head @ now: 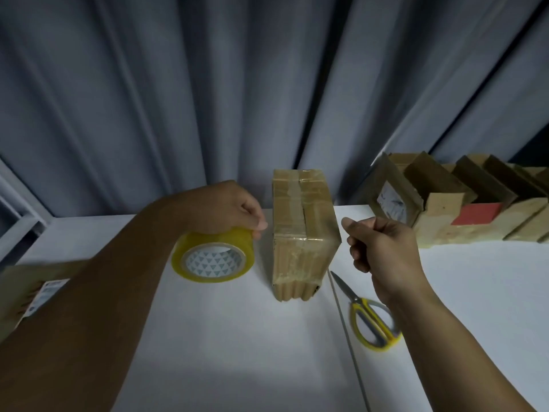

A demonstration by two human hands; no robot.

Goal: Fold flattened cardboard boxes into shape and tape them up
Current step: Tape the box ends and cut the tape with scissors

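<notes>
grey-blue curtain [208, 84] hangs in deep folds behind a white table [237, 337]; pale frame [17, 209] at left; dim light.

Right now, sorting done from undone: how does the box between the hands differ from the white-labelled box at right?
The middle box is closed, tape over its seam; the labelled box has flaps up. The middle box stands alone; the labelled box heads a row. Both are cardboard.
</notes>
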